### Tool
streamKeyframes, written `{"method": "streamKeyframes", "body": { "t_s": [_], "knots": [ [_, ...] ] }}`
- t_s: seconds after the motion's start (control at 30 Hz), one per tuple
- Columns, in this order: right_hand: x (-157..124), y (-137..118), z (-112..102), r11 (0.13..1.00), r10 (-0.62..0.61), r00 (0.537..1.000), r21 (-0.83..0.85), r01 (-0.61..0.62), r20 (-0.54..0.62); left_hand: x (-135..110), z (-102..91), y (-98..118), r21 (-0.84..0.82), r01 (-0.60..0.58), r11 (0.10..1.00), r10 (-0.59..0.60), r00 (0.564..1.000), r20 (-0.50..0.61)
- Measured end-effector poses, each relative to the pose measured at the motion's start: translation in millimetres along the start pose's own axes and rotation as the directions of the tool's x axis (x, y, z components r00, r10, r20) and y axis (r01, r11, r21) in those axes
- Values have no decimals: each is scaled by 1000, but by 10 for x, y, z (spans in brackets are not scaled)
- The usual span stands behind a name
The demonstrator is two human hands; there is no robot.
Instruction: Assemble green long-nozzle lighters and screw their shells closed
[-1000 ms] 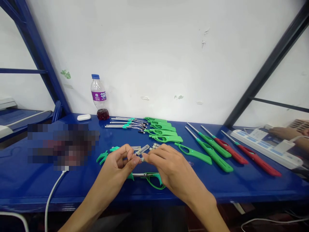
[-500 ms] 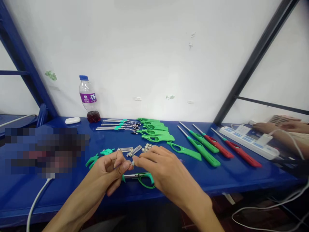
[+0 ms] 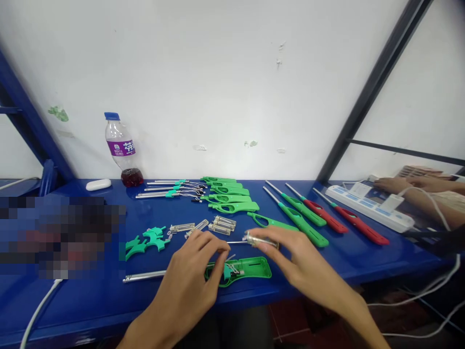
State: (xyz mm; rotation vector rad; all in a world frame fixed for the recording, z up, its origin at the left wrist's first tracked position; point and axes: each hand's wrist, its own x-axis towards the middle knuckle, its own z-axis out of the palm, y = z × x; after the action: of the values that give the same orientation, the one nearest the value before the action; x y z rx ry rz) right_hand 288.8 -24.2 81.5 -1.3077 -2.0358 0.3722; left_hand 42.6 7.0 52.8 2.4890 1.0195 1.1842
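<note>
My right hand (image 3: pixel 286 247) pinches a small clear fuel tank (image 3: pixel 262 242) with a metal valve end, raised over the table. My left hand (image 3: pixel 196 269) bends over an open green lighter shell (image 3: pixel 256 266), its thumb and index fingertip close together. Whatever is between those fingertips is too small to make out. Inside the shell lie a teal piece, wires and a thin tube, and a metal barrel (image 3: pixel 145 276) sticks out to the left. Between my hands runs a thin metal rod (image 3: pixel 236 242). Behind are more clear tanks (image 3: pixel 222 225); teal triggers (image 3: pixel 154 237) lie left.
Green shells (image 3: pixel 232 207) and metal barrels with wires (image 3: pixel 170 193) lie at the back. Red and green lighters (image 3: pixel 358 224) are on the right, beside a power strip (image 3: pixel 370 206). A bottle (image 3: pixel 121 152) stands back left. Another person's hands (image 3: pixel 395 184) show far right.
My hands have moved apart from their shared pinch on a small piece. My right hand has shifted right and now holds a clear tank; the left has come over the shell. The view has shifted slightly.
</note>
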Motion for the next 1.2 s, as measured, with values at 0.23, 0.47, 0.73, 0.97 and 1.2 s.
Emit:
{"method": "streamKeyframes", "body": {
  "t_s": [0.23,0.47,0.73,0.97,1.2],
  "knots": [
    [-208,161,334,994,36,998,104,-31,-49,73,211,-2,169,37,985,-56,993,104],
    [-173,132,331,987,77,996,146,-68,-53,84,199,9,106,126,986,-146,965,217],
    [-194,115,339,985,66,998,163,-62,-19,25,187,-62,81,46,996,-58,987,151],
    [-183,63,371,989,17,998,149,-7,-68,-84,177,-69,70,-61,996,60,998,13],
    [-201,62,382,979,-1,995,202,22,-103,-137,191,-24,63,-88,994,84,994,70]
  ]
}}
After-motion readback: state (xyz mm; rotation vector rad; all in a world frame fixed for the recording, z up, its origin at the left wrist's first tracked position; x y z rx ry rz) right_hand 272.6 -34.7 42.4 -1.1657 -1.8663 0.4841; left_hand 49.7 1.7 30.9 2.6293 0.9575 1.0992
